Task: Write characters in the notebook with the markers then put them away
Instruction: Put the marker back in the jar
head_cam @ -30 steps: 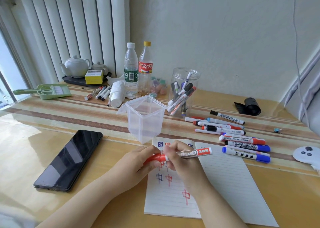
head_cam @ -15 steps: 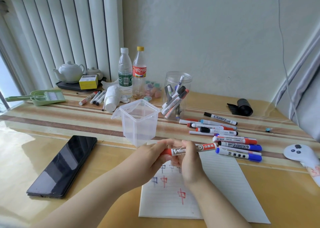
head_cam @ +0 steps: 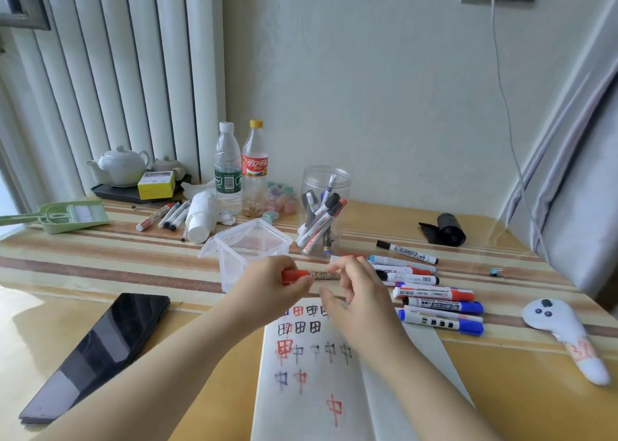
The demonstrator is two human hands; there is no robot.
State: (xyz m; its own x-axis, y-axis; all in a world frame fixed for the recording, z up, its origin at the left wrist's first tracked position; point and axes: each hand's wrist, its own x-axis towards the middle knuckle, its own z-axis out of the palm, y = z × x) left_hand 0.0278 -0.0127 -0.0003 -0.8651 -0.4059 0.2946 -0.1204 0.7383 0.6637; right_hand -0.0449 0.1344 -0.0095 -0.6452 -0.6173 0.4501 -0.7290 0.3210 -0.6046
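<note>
— So, where is the red marker [head_cam: 311,276]?

— Above the open notebook [head_cam: 321,373], held level just in front of the clear tub [head_cam: 249,250]. The left hand [head_cam: 267,286] has its grip clenched round the red cap end.

— And the right hand [head_cam: 354,293]?

— Its grip pinches the white barrel end with the fingertips.

— The other markers?

— A row of loose markers [head_cam: 431,302] lies on the table [head_cam: 501,373] to the right; more stand in the round jar [head_cam: 324,206].
</note>
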